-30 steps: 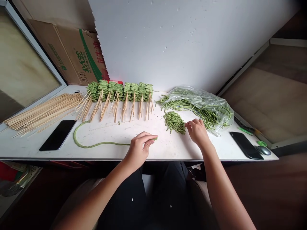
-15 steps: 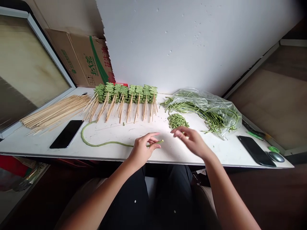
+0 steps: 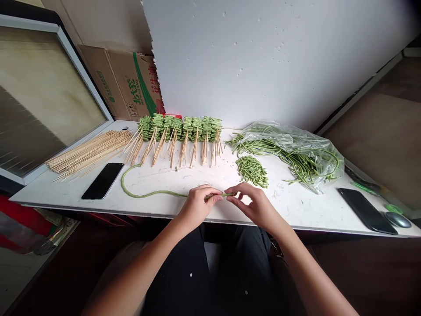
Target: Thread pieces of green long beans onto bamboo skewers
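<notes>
One long green bean curves over the white table from the left and runs into my hands near the front edge. My left hand is closed around it a little short of its right end. At that end, my right hand pinches the bean between thumb and fingers. Just behind my right hand lies a pile of short cut bean pieces. Further back stand bundles of bean pieces threaded on skewers, their bare sticks pointing toward me.
Loose bamboo skewers and a black phone lie at the left. Long beans in a clear plastic bag fill the back right. Another dark phone and a computer mouse are at the right edge. A cardboard box stands behind.
My right hand has moved left and down and has taken hold of the bean's end. My left hand keeps its grip. The whole view has shifted slightly.
</notes>
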The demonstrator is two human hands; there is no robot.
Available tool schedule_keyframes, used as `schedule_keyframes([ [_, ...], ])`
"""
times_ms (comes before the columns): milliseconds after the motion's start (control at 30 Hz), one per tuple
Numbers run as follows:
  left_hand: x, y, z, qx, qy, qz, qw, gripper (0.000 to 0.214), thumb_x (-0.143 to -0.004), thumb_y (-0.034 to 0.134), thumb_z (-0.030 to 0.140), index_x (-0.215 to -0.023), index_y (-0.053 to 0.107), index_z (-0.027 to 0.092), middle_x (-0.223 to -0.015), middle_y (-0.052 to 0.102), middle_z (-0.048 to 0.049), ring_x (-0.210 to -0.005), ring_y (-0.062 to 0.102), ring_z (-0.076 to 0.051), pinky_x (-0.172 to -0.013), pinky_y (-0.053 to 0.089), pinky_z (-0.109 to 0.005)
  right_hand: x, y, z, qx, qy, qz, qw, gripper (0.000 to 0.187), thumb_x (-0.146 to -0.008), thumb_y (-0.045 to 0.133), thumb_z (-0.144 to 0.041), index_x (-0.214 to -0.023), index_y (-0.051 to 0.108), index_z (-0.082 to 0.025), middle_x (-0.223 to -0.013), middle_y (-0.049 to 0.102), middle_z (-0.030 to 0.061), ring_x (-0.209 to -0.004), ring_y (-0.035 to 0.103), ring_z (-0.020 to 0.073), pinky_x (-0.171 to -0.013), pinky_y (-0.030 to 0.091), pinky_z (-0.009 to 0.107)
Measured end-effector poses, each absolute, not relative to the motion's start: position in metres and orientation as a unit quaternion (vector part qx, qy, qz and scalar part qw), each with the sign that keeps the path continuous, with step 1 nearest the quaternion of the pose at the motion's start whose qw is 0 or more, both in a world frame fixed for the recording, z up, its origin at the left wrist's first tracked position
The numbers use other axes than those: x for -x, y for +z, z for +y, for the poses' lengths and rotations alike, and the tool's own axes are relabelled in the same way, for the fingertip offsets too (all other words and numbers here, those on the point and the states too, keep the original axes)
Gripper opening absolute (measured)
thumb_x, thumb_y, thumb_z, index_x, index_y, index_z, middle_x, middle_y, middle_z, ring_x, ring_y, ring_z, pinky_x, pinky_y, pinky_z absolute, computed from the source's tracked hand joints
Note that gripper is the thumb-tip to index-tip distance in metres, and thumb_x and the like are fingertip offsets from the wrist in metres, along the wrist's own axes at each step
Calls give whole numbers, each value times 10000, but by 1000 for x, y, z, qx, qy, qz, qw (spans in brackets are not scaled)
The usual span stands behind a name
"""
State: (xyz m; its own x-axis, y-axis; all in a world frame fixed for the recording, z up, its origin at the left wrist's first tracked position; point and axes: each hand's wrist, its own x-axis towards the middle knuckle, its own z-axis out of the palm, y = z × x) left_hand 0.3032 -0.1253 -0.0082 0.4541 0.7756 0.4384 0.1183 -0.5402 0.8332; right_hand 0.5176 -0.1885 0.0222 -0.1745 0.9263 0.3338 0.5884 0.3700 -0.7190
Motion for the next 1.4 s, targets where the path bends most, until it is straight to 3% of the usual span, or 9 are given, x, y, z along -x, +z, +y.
schedule_keyframes([
  [267,-306,-3,-134,-766,402,279,416,133,-951,754,252,-1045,831,198,-945,786,-74,-851,725,-191,-771,579,-299,-512,21,-191,453,-72,-824,333,232,-1008,638,-170,-1167,754,-293,-984,767,74,-1066,626,289,-836,450,447],
  [533,-302,15,-141,-768,360,275,452,182,-980,691,237,-866,818,173,-769,721,-44,-713,652,-161,-691,533,-280,-508,9,-194,410,-142,-815,384,408,-921,634,-15,-1182,739,-310,-956,799,19,-1051,653,279,-830,444,439],
  [700,-299,13,-141,-720,309,277,557,299,-979,701,413,-905,821,150,-774,738,-53,-683,671,-156,-682,545,-273,-496,4,-193,432,-88,-740,508,334,-860,654,8,-979,766,-284,-803,771,7,-983,657,284,-812,499,445],
  [833,-298,12,-138,-728,307,277,547,373,-986,677,459,-828,796,143,-760,725,-46,-633,635,-128,-628,517,-245,-487,1,-192,458,1,-697,552,251,-890,674,-58,-829,768,-283,-738,744,20,-973,629,293,-814,526,448],
  [1133,-303,-11,-131,-730,371,243,519,381,-958,693,462,-802,779,125,-739,739,-75,-632,667,-158,-650,566,-277,-482,-29,-184,492,212,-569,624,139,-873,801,-363,-769,794,-271,-827,742,63,-1010,655,297,-929,531,483],
  [1300,-302,-8,-134,-746,388,244,483,356,-959,689,448,-842,797,129,-761,750,-75,-616,649,-144,-623,547,-261,-483,-28,-183,484,215,-575,624,126,-840,826,-378,-759,813,-283,-807,742,63,-1049,642,297,-988,501,482],
  [1400,-300,-6,-136,-760,389,247,459,361,-957,691,454,-831,805,135,-723,736,-65,-594,627,-138,-600,531,-258,-483,-26,-182,486,229,-570,622,161,-804,850,-421,-758,811,-271,-830,739,64,-975,647,277,-921,524,450],
])
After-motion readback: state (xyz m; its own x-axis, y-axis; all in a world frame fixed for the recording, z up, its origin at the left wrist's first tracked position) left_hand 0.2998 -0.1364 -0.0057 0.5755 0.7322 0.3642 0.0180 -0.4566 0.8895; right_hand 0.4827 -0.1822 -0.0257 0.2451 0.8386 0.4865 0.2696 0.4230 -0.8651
